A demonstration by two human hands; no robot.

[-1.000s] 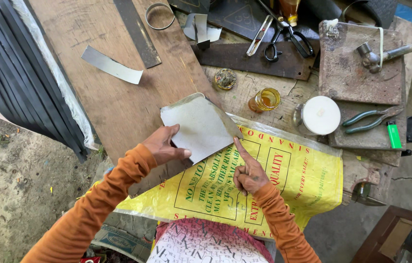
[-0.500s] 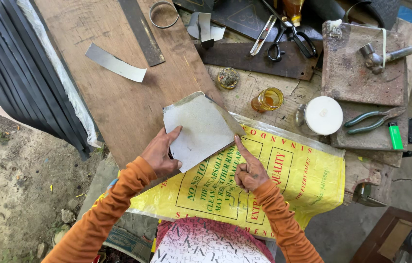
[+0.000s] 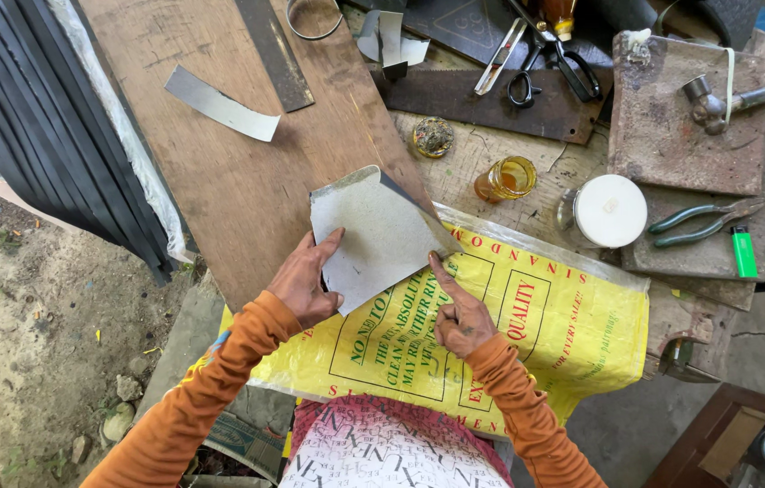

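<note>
One hammer [image 3: 730, 98], one scissors [image 3: 549, 68], one pliers [image 3: 699, 226], one lighter [image 3: 744, 252], two jars [image 3: 506, 178].

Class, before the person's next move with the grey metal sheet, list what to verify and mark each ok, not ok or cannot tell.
1. Left hand grips grey metal sheet edge: ok.
2. Right hand index finger touches sheet's lower edge: ok.
3. Sheet rests over wooden board and yellow sack: ok.
4. Scissors within reach: cannot tell.
5. Sheet edges safe for bare fingers: cannot tell.
</note>
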